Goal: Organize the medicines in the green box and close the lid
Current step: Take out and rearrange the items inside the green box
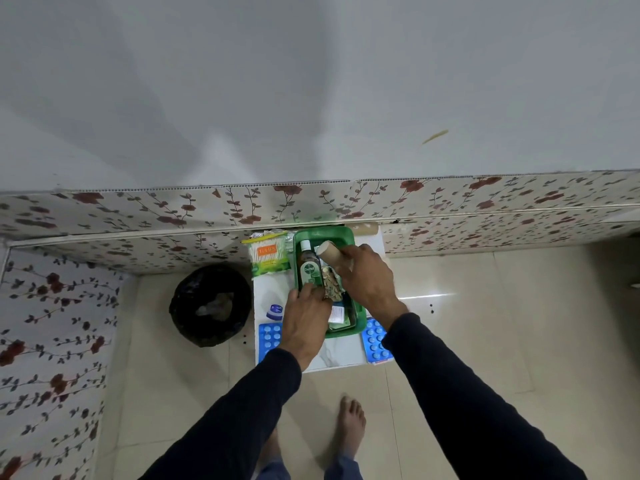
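Now glossy green plastic box (pixel 341 233), cylindrical tan roll (pixel 329 252)

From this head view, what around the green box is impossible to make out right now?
- Green box lid: not visible in the head view.
- Box's near contents: hidden under the left hand and right hand.
- Left blue blister pack: partly covered by the left wrist.
- Small white packet label: too small to read.

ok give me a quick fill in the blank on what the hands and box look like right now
1. The Dettol bottle lies inside the ____ box.
2. The right hand holds a tan ____.
3. The cotton-bud pack lies ____ the box.
4. The bin has a ____ liner.

Missing: green; roll; outside; black
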